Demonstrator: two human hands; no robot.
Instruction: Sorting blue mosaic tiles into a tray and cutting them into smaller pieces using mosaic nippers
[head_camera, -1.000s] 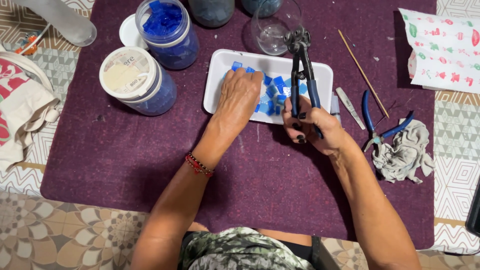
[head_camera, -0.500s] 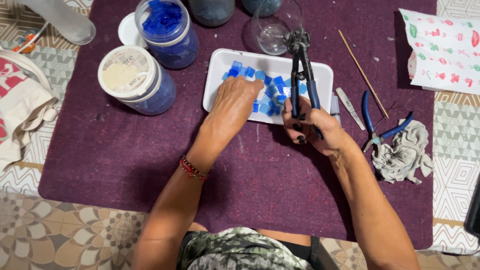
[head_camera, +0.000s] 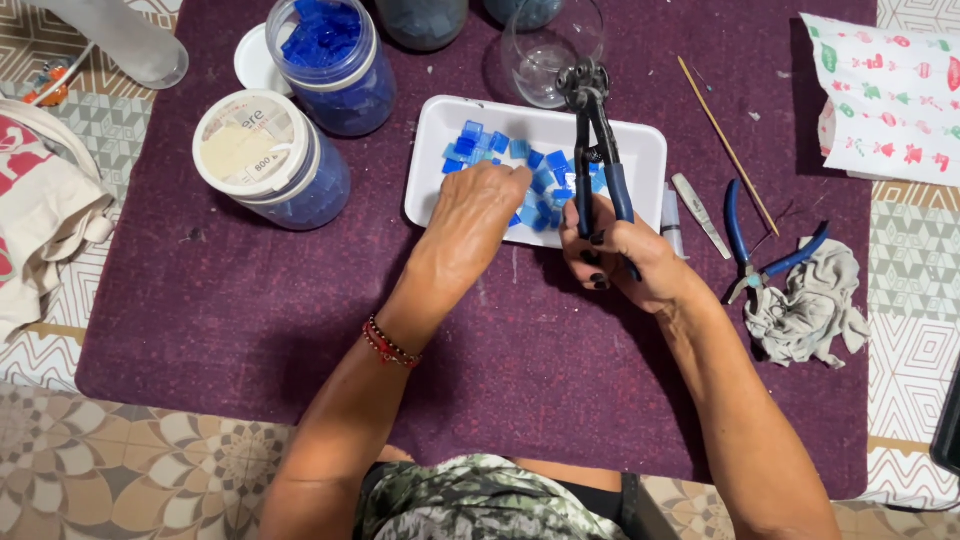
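Left hand (head_camera: 478, 205) of mine rests, fingers together, on glossy blue square tiles (head_camera: 530, 170) in the white tray (head_camera: 640, 150) near the desk's far edge; right hand (head_camera: 625, 255) clamps blue-handled nippers (head_camera: 597, 150)

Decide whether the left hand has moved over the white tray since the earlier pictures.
Yes. The left hand has slid slightly towards the tray's left end, away from the nippers, among the blue tiles.

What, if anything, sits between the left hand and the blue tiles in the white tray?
Nothing visible. The left hand is already over the white tray, fingertips down among the blue tiles. The nippers held in the right hand stand to its right, not in its path.
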